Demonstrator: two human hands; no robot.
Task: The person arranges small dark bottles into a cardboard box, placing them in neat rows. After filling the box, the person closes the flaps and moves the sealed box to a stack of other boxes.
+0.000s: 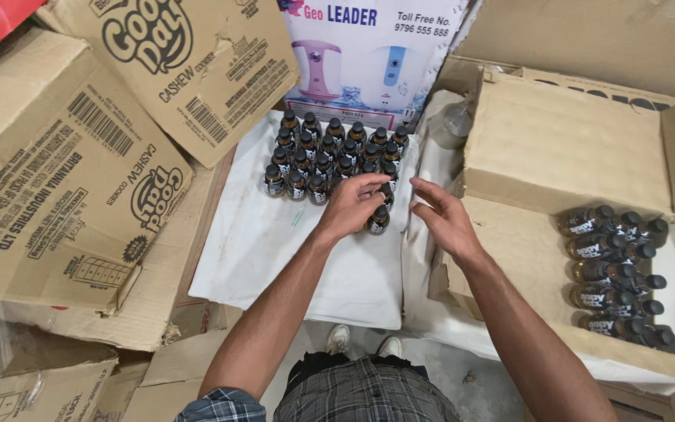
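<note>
Dark bottle (378, 219) sits in left hand (351, 207) grip; right hand (441, 217) spread empty.

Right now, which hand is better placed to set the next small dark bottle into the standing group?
Probably the left. The left hand has its fingers over a small bottle at the near edge of the standing bottles. The right hand is open beside it, holding nothing.

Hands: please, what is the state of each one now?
Left hand: fingers closed on a small dark bottle standing on the white sheet.
Right hand: open, holding nothing.
</note>
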